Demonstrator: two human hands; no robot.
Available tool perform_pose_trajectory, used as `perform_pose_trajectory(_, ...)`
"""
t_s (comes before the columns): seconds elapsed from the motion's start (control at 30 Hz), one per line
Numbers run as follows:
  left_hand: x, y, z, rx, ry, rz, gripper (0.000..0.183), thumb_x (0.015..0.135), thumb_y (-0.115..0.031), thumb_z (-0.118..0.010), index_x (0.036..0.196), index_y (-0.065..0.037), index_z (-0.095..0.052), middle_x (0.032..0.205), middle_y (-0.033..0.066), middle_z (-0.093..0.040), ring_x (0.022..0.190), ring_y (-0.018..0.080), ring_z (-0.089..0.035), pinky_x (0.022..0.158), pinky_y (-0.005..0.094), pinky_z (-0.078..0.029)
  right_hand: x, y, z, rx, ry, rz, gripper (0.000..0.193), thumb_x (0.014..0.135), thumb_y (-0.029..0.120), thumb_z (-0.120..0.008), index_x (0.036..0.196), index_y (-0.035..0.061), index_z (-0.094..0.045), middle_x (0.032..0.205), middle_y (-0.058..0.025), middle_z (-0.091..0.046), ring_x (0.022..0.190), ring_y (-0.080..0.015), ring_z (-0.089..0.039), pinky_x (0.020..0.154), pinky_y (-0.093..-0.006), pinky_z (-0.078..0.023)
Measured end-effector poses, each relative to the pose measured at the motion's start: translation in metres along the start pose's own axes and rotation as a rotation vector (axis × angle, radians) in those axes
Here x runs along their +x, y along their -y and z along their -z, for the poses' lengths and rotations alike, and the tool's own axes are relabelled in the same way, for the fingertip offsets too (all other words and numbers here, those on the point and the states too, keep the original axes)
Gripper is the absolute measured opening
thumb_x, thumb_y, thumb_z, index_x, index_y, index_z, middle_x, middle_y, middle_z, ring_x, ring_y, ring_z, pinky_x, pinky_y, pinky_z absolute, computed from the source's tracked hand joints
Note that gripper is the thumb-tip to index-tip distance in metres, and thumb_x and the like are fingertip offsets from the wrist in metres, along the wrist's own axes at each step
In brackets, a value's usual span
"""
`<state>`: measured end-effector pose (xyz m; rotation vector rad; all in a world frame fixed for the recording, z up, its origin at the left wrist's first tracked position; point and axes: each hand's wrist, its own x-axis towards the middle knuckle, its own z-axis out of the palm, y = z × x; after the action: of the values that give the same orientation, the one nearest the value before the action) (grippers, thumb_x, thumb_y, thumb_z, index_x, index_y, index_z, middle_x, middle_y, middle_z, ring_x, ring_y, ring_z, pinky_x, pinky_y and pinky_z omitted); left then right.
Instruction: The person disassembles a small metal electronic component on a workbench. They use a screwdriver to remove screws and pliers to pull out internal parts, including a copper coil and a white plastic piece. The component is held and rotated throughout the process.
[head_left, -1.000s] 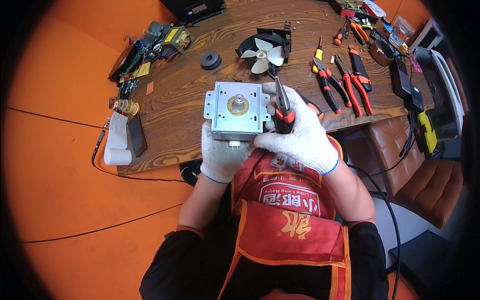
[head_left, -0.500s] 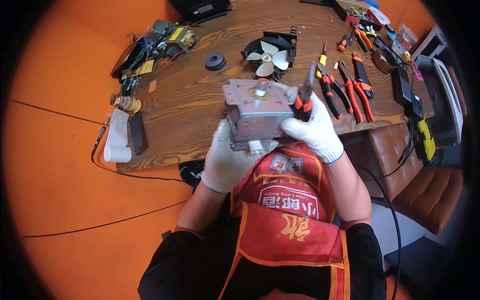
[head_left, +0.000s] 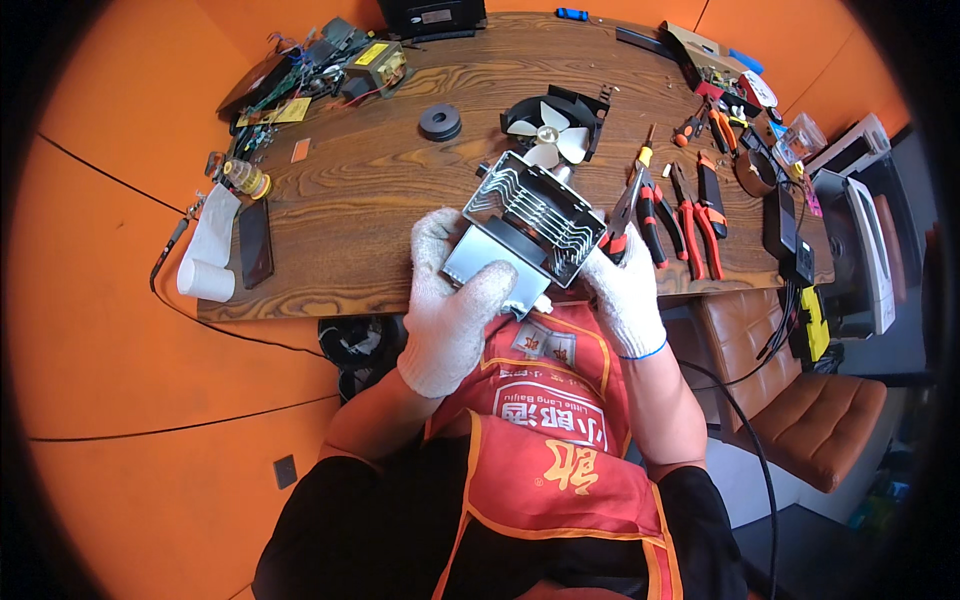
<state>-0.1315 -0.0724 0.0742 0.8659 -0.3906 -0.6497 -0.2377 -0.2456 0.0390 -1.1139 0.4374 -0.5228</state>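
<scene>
A metal magnetron [head_left: 540, 215] is held tilted above the table's near edge, its row of cooling fins facing up. In a white knit glove, my left hand [head_left: 455, 310] is closed on its box-shaped end, thumb across the silver cover. My right hand [head_left: 625, 300], gloved too, grips red-and-black pliers [head_left: 622, 215] with the jaws pointing away from me. That hand also touches the magnetron's right side; its fingertips are partly hidden. Just beyond the magnetron lies a fan [head_left: 550, 130] with pale blades in a black frame.
Black ring magnets [head_left: 440, 122] lie left of the fan. Several pliers [head_left: 700, 225] and a screwdriver [head_left: 647, 150] rest on the right. Circuit boards and a transformer [head_left: 378, 65] are heaped far left. A phone [head_left: 256, 243] and paper roll [head_left: 205, 278] sit near left.
The magnetron has been turned over in my hands, so its fins now show instead of the plate with the round stub. My left thumb has come over its cover.
</scene>
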Motion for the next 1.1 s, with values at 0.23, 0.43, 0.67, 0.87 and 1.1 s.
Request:
perform_pose_trajectory(0.23, 0.0, 0.008, 0.002, 0.184, -0.132, -0.05, 0.061, 0.093, 0.006, -0.067, 0.145, -0.004, -0.036, 0.133, 0.016, -0.059, 0.11, 0.019, -0.07, 0.088, 0.0345, -0.064, -0.014, 0.004, -0.017, 0.053, 0.043, -0.029, 0.017, 0.101, 0.004, -0.073, 0.115, 0.0043, -0.063, 0.099, -0.002, -0.071, 0.086, -0.0099, -0.067, 0.077, -0.0268, -0.056)
perform_pose_trajectory(0.43, -0.001, 0.016, 0.005, 0.299, -0.164, -0.096, 0.065, 0.088, 0.008, -0.072, 0.142, -0.006, -0.039, 0.131, 0.0125, -0.056, 0.113, 0.0155, -0.064, 0.092, 0.0325, -0.06, -0.019, 0.012, -0.018, 0.062, 0.065, -0.046, 0.016, 0.103, 0.006, -0.074, 0.116, 0.0055, -0.064, 0.102, 0.0003, -0.07, 0.089, -0.0075, -0.064, 0.081, -0.0264, -0.055)
perform_pose_trajectory(0.67, -0.006, 0.018, 0.01, 0.415, -0.189, -0.132, 0.07, 0.084, 0.006, -0.075, 0.143, -0.005, -0.04, 0.133, 0.0115, -0.054, 0.12, 0.0168, -0.06, 0.102, 0.0349, -0.057, -0.017, 0.013, -0.016, 0.039, 0.126, -0.058, 0.026, 0.101, 0.004, -0.073, 0.125, 0.0046, -0.064, 0.103, -0.0005, -0.07, 0.09, -0.0073, -0.064, 0.079, -0.0264, -0.056)
perform_pose_trajectory(0.87, -0.009, 0.017, 0.003, 0.433, -0.127, -0.23, 0.091, 0.083, 0.006, -0.079, 0.161, -0.001, -0.032, 0.15, 0.0161, -0.048, 0.141, 0.0242, -0.053, 0.12, 0.0401, -0.047, -0.013, -0.006, -0.005, 0.012, 0.118, 0.026, 0.045, 0.094, 0.008, -0.076, 0.137, 0.0008, -0.062, 0.11, -0.0037, -0.071, 0.094, -0.0086, -0.065, 0.083, -0.028, -0.057)
perform_pose_trajectory(1.1, 0.004, 0.004, 0.002, 0.362, 0.063, -0.109, 0.111, 0.081, 0.005, -0.09, 0.169, 0.005, -0.024, 0.164, 0.0207, -0.044, 0.154, 0.0291, -0.047, 0.13, 0.0446, -0.04, -0.005, -0.014, 0.013, -0.172, 0.15, 0.192, 0.069, 0.086, 0.016, -0.08, 0.149, -0.002, -0.059, 0.127, -0.009, -0.074, 0.114, -0.0171, -0.068, 0.105, -0.0361, -0.054)
